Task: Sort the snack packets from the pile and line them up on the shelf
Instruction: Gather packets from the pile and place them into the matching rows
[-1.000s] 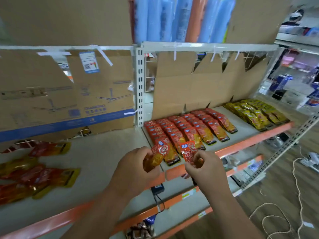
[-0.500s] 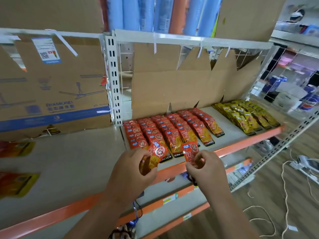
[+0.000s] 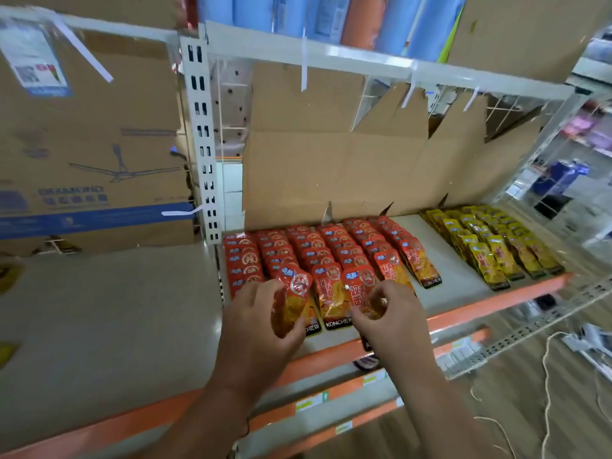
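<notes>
Left hand grips a red packet; right hand pinches a second packet. Both have reached the red rows, so placement looks close.

Lighting is even, diffuse and moderately bright, casting no hard shadows on the pale shelf. Only small highlights show on the glossy red packets. Focus is best at centre, where the left hand, the right hand and the print on the nearest red packets read clearly, while the cardboard box at left, the yellow packets and the background at right are smeared by blur. Wide-angle distortion bows the shelf rails and tilts the white upright post, worsening toward the edges.
</notes>
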A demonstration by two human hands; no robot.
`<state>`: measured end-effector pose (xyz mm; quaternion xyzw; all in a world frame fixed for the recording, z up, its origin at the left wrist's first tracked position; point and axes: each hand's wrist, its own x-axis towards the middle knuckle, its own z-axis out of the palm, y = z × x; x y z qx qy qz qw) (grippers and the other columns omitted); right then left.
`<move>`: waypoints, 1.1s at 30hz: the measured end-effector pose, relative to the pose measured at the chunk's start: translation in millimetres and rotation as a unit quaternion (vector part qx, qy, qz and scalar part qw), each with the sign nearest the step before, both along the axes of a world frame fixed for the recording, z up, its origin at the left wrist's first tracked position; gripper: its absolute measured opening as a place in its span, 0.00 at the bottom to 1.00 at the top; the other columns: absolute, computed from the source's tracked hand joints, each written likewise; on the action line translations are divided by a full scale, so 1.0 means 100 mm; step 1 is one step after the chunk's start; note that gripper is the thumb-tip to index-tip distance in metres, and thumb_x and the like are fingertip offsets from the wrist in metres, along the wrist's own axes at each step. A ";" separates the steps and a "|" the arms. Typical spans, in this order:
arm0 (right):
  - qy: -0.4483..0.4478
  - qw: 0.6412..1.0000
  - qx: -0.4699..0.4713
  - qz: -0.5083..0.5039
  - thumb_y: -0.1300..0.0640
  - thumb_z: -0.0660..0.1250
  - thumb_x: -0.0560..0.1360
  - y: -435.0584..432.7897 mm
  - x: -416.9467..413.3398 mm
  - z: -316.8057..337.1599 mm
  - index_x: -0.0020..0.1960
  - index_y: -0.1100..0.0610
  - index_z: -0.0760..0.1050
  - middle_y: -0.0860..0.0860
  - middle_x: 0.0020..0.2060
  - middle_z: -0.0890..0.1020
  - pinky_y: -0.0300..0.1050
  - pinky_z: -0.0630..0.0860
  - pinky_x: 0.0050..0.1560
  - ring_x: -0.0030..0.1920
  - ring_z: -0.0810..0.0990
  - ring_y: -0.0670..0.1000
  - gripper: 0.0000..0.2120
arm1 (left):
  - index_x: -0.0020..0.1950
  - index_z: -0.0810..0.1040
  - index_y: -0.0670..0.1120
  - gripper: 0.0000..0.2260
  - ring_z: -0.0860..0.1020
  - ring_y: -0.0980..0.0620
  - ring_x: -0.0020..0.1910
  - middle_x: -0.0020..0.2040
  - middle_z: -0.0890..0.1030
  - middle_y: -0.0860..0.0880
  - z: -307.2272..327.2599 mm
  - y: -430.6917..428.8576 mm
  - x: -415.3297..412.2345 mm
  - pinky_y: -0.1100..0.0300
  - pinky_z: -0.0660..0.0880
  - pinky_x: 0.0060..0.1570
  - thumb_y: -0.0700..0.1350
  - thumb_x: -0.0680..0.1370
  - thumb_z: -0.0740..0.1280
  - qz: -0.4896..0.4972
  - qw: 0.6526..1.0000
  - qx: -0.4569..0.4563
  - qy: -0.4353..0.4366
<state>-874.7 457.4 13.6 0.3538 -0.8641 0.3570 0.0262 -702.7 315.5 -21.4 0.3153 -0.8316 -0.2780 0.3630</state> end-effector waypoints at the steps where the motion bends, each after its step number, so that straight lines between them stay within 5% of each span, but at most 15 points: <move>1: 0.002 1.000 0.002 0.008 0.49 0.77 0.66 -0.02 -0.04 -0.04 0.41 0.49 0.71 0.45 0.40 0.74 0.54 0.75 0.46 0.44 0.74 0.50 0.15 | 0.63 0.76 0.52 0.25 0.73 0.55 0.51 0.55 0.73 0.55 -0.02 0.03 -0.04 0.59 0.73 0.50 0.58 0.69 0.73 0.012 1.000 -0.009 -0.001; 6: -0.001 0.998 0.014 0.067 0.47 0.77 0.68 -0.10 -0.30 -0.24 0.42 0.50 0.71 0.43 0.41 0.73 0.49 0.73 0.45 0.44 0.72 0.45 0.15 | 0.65 0.78 0.50 0.26 0.76 0.47 0.57 0.60 0.76 0.50 -0.17 0.25 -0.24 0.50 0.76 0.52 0.59 0.70 0.73 0.075 0.992 -0.078 -0.069; 17: 0.000 0.984 -0.003 0.180 0.47 0.77 0.67 -0.19 -0.85 -0.46 0.42 0.49 0.71 0.42 0.40 0.72 0.45 0.68 0.43 0.43 0.71 0.48 0.16 | 0.59 0.77 0.51 0.20 0.77 0.48 0.54 0.56 0.79 0.50 -0.33 0.54 -0.85 0.46 0.75 0.54 0.59 0.73 0.72 0.263 0.953 -0.049 -0.143; 28: -0.003 0.976 -0.004 0.218 0.35 0.65 0.67 -0.25 -0.86 -0.65 0.45 0.48 0.68 0.47 0.44 0.72 0.54 0.75 0.44 0.44 0.72 0.51 0.18 | 0.54 0.77 0.51 0.18 0.78 0.48 0.51 0.50 0.78 0.52 -0.40 0.53 -0.90 0.49 0.71 0.56 0.63 0.73 0.65 0.305 0.929 -0.066 -0.198; 33: 0.007 0.978 -0.010 0.208 0.37 0.67 0.69 -0.22 -0.83 -0.71 0.48 0.49 0.68 0.47 0.46 0.72 0.54 0.75 0.48 0.48 0.72 0.52 0.19 | 0.53 0.75 0.52 0.18 0.77 0.50 0.52 0.50 0.78 0.53 -0.42 0.52 -0.90 0.49 0.72 0.56 0.63 0.73 0.66 0.304 0.927 -0.059 -0.209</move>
